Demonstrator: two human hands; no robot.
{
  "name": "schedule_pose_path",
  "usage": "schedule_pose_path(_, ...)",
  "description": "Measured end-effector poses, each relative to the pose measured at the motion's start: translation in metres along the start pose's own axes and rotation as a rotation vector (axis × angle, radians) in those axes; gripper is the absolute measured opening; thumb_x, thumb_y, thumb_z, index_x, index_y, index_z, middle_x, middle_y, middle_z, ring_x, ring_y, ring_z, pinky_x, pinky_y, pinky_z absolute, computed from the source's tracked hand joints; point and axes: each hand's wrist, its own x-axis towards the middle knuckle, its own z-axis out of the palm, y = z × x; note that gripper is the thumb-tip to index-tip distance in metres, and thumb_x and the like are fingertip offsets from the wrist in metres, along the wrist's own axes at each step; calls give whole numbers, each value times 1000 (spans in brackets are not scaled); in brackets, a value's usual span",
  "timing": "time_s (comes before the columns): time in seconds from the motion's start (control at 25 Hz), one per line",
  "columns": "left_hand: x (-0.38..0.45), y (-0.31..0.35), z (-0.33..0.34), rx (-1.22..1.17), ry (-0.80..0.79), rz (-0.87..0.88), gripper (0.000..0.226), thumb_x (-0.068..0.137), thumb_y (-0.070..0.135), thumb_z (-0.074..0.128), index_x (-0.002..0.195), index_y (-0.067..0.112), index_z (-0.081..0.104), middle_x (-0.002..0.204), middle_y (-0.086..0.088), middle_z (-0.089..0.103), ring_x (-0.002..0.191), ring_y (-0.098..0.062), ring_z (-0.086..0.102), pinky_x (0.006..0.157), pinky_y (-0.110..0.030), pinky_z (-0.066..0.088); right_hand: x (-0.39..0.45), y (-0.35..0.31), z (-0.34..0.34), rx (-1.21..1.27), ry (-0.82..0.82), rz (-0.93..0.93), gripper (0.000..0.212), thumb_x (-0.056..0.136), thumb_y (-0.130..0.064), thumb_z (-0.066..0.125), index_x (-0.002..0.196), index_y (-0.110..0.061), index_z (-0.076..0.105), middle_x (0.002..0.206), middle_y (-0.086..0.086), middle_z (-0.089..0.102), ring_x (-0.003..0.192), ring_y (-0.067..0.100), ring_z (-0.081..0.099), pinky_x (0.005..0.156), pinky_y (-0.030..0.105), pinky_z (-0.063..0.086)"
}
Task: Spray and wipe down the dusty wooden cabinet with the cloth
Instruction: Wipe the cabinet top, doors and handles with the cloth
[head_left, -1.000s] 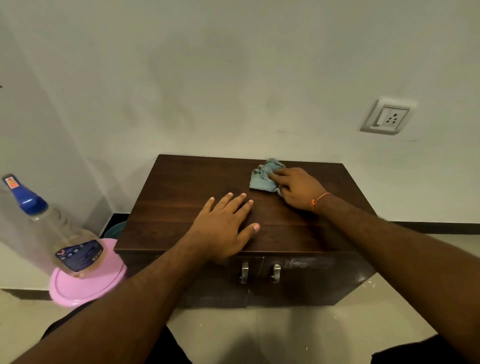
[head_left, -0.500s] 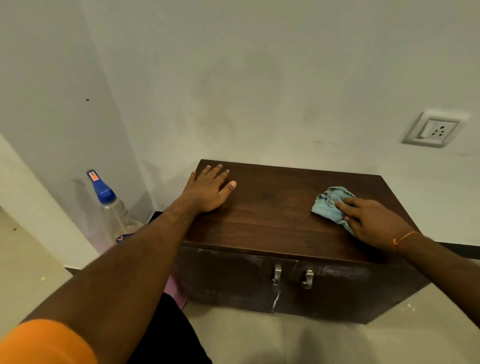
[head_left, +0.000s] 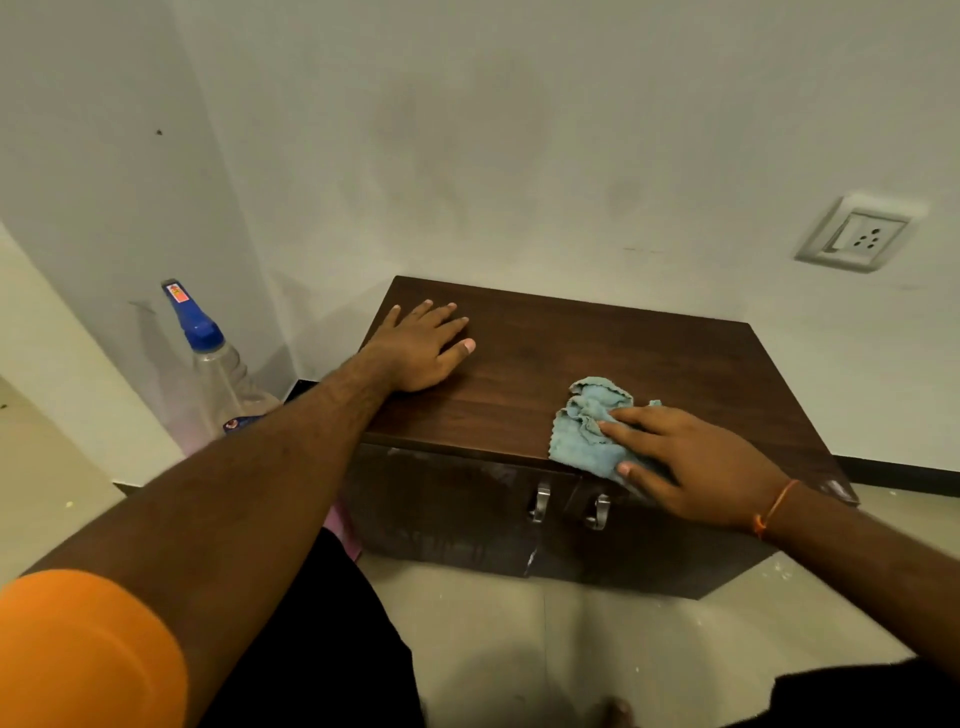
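Observation:
A low dark wooden cabinet (head_left: 561, 358) stands against the wall, with two metal handles on its front doors. My left hand (head_left: 423, 345) lies flat on its top near the back left corner, fingers straight. A crumpled light blue cloth (head_left: 584, 428) sits at the front edge of the top. My right hand (head_left: 685, 460) presses down on the cloth with spread fingers, the thumb at the cabinet's front lip. A clear spray bottle (head_left: 213, 374) with a blue nozzle stands on the floor left of the cabinet, partly hidden by my left forearm.
A white wall socket (head_left: 857, 239) is on the wall at the right. The cabinet sits in a corner between two walls. A bit of pink plastic (head_left: 348, 525) shows under my left arm. Tiled floor lies in front.
My right hand has slid the cloth from the back of the top toward the front edge. My left hand moved from the front middle to the back left corner. The view shifted left.

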Motion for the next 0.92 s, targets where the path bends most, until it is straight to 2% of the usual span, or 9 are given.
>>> schedule_pose_path(0.12, -10, -8, 0, -7, -29, 13, 69, 108, 66, 17, 170, 35, 16, 180, 7, 5, 166, -20, -1, 132, -57, -1, 18, 11, 5, 5, 44, 64, 55, 108, -47, 44, 160, -31, 44, 161, -1, 50, 144, 21, 49, 118, 37, 44)
schedule_pose_path(0.24, -20, -17, 1, 1, -32, 36, 68, 108, 65, 18, 169, 36, 16, 180, 7, 7, 166, -20, 1, 132, -57, 0, 50, -22, 13, 73, 113, 119, 51, 109, -43, 46, 158, -27, 49, 160, 0, 52, 145, 22, 47, 119, 38, 40)
schedule_pose_path(0.4, -29, -16, 5, 60, -51, 117, 66, 109, 63, 20, 169, 37, 14, 179, 9, 7, 166, -18, 1, 132, -55, 0, 54, -74, 19, 122, 159, 2, 47, 107, -33, 51, 152, -21, 58, 153, 6, 59, 139, 26, 53, 116, 38, 40)
schedule_pose_path(0.52, -25, 1, 10, 97, -47, 218, 67, 108, 63, 22, 169, 38, 11, 179, 12, 6, 166, -16, -1, 132, -53, 0, 22, -49, 13, 73, 98, -16, 48, 108, -32, 52, 156, -24, 53, 156, 3, 55, 141, 23, 51, 115, 36, 42)
schedule_pose_path(0.6, -21, 8, 11, 100, -48, 247, 68, 107, 65, 20, 169, 39, 10, 178, 14, 5, 165, -15, -1, 133, -53, 0, -5, -17, 8, 31, 58, 68, 49, 109, -33, 51, 156, -25, 53, 157, 2, 54, 140, 24, 53, 114, 39, 46)
schedule_pose_path(0.76, -22, 13, 15, 113, -62, 275, 69, 107, 65, 20, 169, 39, 7, 178, 14, 5, 165, -14, -1, 133, -51, 0, -48, 31, -7, 1, 5, 350, 47, 110, -35, 49, 157, -27, 52, 160, 0, 51, 142, 25, 53, 113, 39, 47)
schedule_pose_path(0.92, -24, 15, 13, 97, -44, 285, 71, 105, 68, 18, 169, 39, 8, 178, 14, 5, 165, -14, -1, 133, -52, 1, -77, 52, -13, 49, 31, 632, 44, 106, -33, 59, 150, -25, 59, 151, 7, 60, 134, 29, 59, 113, 39, 46)
